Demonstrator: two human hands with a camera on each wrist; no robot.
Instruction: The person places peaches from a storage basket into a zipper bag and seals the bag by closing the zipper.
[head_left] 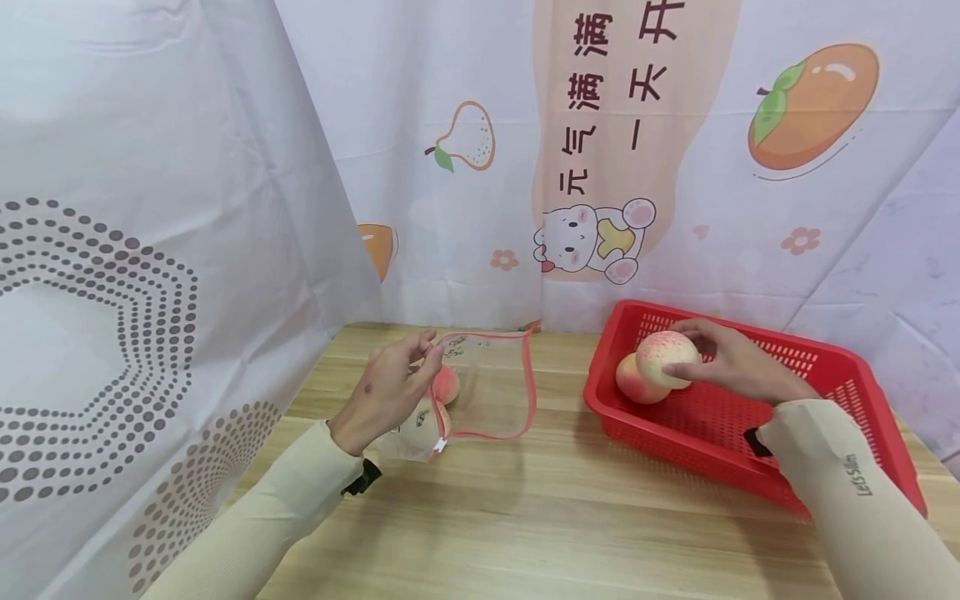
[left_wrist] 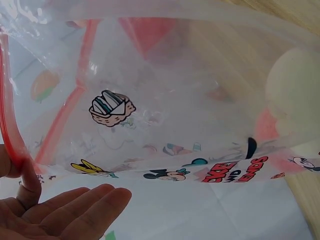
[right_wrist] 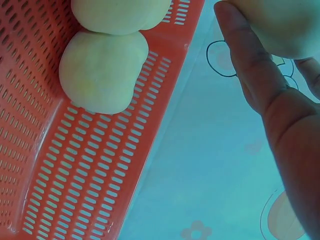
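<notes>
My left hand [head_left: 392, 385] pinches the red-trimmed mouth of a clear zip bag [head_left: 491, 383] between thumb and index finger. The other fingers extend below the edge in the left wrist view. Pale pink peaches [head_left: 446, 386] show through the bag, which carries cartoon prints. Over the left end of a red basket [head_left: 750, 487], my right hand [head_left: 723, 358] grips another peach [head_left: 666, 357], pale yellow with a speckled pink top. Lower in the basket, a peach [head_left: 637, 385] is partly covered by the held one. The right wrist view shows two touching peaches [right_wrist: 104, 75] in the basket.
The basket with slotted walls stands at the right of the wooden table [head_left: 525, 517]. Behind the table hangs a printed curtain [head_left: 465, 217], and a dotted white cloth [head_left: 97, 358] runs along the left side.
</notes>
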